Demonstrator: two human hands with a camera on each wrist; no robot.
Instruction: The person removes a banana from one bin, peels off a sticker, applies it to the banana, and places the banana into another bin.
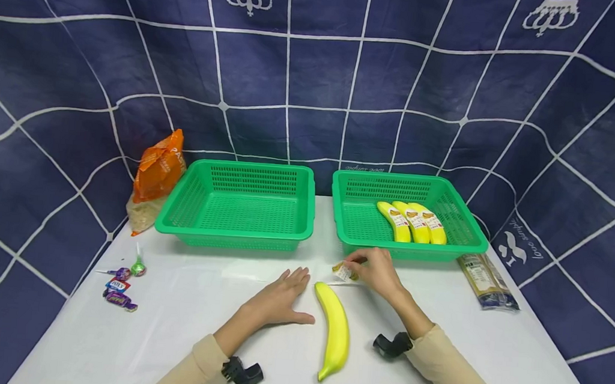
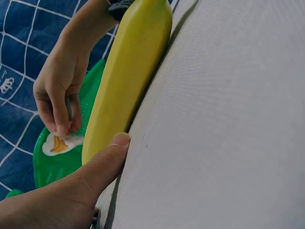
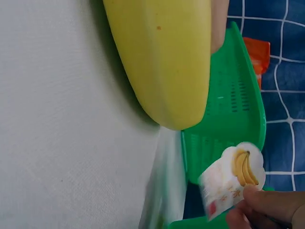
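The right hand (image 1: 379, 271) pinches a light, flimsy banana sticker (image 1: 343, 271) by its edge, just beyond the banana (image 1: 333, 326) tip. The left hand (image 1: 279, 298) lies flat and open beside the banana, which looks smooth and firm, best held mid-body.

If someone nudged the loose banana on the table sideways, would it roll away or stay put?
The banana lies on its curved side on the white table, so it would probably slide or pivot rather than roll. Its skin looks smooth and glossy, perhaps slippery. The left hand beside it might block it.

Banana (image 1: 333, 329) yellow; baskets (image 1: 234, 231) green; backdrop (image 1: 315, 96) navy, white grid; sticker (image 1: 343, 271) white, yellow banana print.
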